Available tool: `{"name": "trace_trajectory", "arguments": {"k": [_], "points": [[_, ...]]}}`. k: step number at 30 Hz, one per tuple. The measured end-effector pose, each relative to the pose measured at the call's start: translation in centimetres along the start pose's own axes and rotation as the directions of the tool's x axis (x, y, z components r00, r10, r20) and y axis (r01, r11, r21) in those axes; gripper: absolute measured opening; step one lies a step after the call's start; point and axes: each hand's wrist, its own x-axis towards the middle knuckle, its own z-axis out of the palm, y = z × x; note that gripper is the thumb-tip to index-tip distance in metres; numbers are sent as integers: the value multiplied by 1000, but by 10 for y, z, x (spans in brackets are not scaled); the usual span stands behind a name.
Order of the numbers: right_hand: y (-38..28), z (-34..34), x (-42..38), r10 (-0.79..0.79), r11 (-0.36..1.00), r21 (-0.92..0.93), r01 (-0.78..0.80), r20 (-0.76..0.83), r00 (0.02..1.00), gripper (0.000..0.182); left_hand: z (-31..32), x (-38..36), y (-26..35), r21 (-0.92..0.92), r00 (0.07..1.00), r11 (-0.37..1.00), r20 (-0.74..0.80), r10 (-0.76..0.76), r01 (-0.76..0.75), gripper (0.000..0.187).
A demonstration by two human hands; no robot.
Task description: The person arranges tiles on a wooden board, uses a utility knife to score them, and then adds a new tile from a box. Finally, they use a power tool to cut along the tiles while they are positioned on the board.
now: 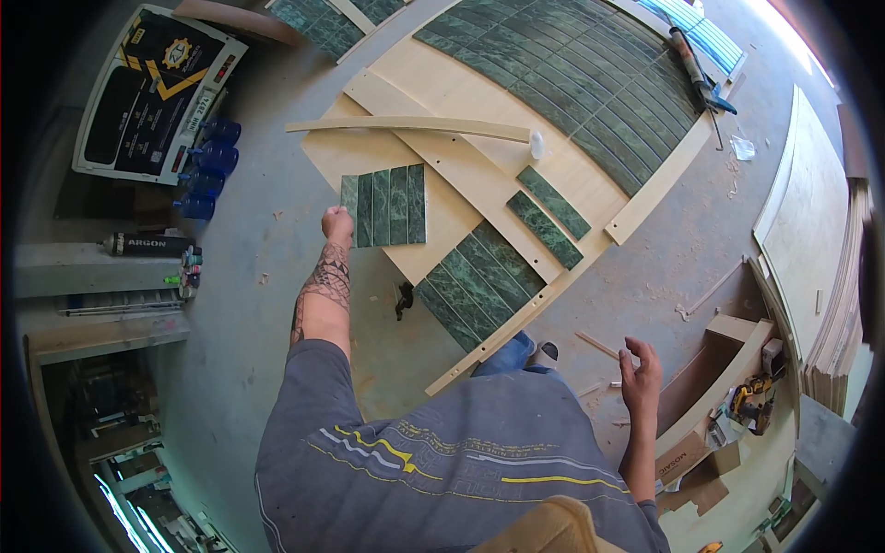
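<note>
My left hand (338,225) is closed on the near left edge of a sheet of green marble-look strip tiles (391,207), over the left part of the plywood board. My right hand (642,370) hangs in the air at the lower right with its fingers apart and nothing in them. Another tile sheet (481,286) lies at the board's near corner. Two loose tile strips (553,201) rest just beyond it. A larger tiled area (572,78) covers the far part of the board. A long pale wooden strip (406,123) lies across the plywood.
A caulking gun (696,74) lies at the board's far right edge. Several blue water bottles (217,157) stand by a parked van (152,92) at the left. At the lower right are a cardboard box (682,458) and a yellow cordless drill (753,404). Wood shavings litter the floor.
</note>
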Motion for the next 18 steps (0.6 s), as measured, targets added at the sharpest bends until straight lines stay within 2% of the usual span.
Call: {"name": "trace_trajectory", "arguments": {"k": [1, 3, 7, 9, 10, 12, 14, 16, 18], "points": [[-3, 3, 4, 3, 1000, -6, -3, 14, 1000, 22, 2, 9, 2, -4, 1000, 1000, 2, -18, 18, 33], [-11, 10, 14, -2, 1000, -26, 3, 37, 999, 23, 6, 26, 4, 114, 994, 987, 6, 111, -111, 32], [-45, 30, 38, -59, 998, 1, 59, 173, 983, 24, 16, 44, 6, 209, 987, 965, 15, 160, -159, 34], [-58, 39, 49, -84, 996, 25, 80, 233, 969, 24, 21, 35, 10, 485, 962, 840, 10, 274, -245, 42], [-64, 42, 55, -96, 995, 19, 94, 243, 965, 24, 24, 29, 12, 481, 965, 846, -2, 261, -228, 42], [-71, 45, 68, -156, 988, 49, 148, 311, 938, 24, 25, 12, 17, 350, 990, 928, -8, 144, -132, 51], [-72, 45, 82, -198, 980, 37, 198, 356, 913, 24, 17, -3, 20, 341, 994, 934, 16, 108, -107, 57], [-76, 44, 100, -289, 956, 83, 280, 395, 872, 24, 10, -29, 21, 491, 942, 842, -116, 315, -222, 58], [-79, 42, 121, -353, 934, 112, 341, 451, 820, 23, 5, -62, 17, 353, 899, 898, -247, 362, -264, 57]]}}
